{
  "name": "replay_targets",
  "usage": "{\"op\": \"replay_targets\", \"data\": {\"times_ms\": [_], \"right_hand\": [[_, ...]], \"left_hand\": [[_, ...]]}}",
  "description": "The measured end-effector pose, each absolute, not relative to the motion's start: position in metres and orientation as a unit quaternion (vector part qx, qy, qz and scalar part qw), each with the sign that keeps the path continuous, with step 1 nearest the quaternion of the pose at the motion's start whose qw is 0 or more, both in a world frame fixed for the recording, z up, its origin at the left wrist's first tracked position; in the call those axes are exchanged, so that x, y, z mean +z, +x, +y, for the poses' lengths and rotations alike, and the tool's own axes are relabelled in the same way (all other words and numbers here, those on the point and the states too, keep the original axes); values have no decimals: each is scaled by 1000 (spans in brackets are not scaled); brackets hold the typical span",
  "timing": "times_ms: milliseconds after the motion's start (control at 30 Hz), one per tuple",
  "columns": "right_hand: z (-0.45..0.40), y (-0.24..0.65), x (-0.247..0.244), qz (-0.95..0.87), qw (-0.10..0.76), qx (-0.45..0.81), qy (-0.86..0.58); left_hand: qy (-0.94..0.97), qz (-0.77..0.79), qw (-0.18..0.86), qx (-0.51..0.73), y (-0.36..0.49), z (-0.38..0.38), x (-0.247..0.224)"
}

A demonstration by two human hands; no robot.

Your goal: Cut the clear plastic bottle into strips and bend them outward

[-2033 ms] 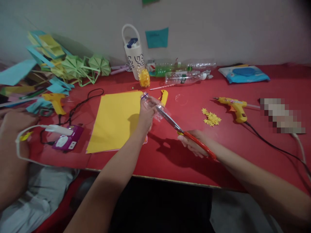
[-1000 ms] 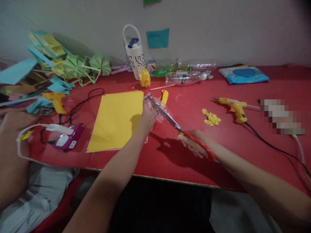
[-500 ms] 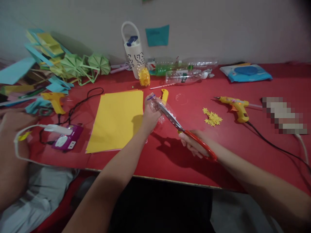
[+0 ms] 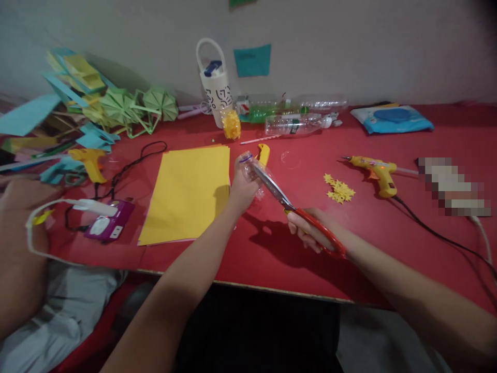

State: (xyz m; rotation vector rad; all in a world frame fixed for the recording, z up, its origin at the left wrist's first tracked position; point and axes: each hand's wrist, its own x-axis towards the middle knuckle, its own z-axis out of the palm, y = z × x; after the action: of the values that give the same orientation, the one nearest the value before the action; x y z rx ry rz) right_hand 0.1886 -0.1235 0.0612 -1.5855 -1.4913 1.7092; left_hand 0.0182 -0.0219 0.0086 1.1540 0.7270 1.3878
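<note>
My left hand (image 4: 244, 187) is closed around a clear plastic bottle piece (image 4: 247, 159) with a purple ring at its neck. In my right hand (image 4: 305, 230) are long scissors with red handles (image 4: 324, 237), their blades reaching up to the plastic beside my left fingers. How far the blades have gone into the plastic I cannot tell. A yellow cutter (image 4: 264, 154) lies just behind my left hand. Yellow paper sheets (image 4: 186, 194) are stacked to its left, and a pile of small yellow stars (image 4: 340, 189) lies right of the scissors.
A yellow glue gun (image 4: 375, 173) with a cord lies at right, another glue gun (image 4: 90, 161) at left by a purple power socket (image 4: 111, 221). Plastic bottles (image 4: 295, 124), a white tumbler (image 4: 217, 96) and a wipes pack (image 4: 392, 119) line the wall. Another person's arm (image 4: 23, 233) rests at far left.
The bottle piece has tilted slightly, so its purple-ringed neck shows more. Both hands keep their holds, and the scissors stay at nearly the same place. The whole view has shifted down a little.
</note>
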Motion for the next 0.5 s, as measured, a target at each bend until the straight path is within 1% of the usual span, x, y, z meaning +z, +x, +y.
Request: {"op": "replay_targets", "data": {"times_ms": [167,500], "right_hand": [[-123,190,58,-543,186,598,-559],[-127,184,67,-520,154,572,-616]], "left_hand": [[498,300,555,595,21,-26,15],[495,309,562,586,20,-25,10]]}}
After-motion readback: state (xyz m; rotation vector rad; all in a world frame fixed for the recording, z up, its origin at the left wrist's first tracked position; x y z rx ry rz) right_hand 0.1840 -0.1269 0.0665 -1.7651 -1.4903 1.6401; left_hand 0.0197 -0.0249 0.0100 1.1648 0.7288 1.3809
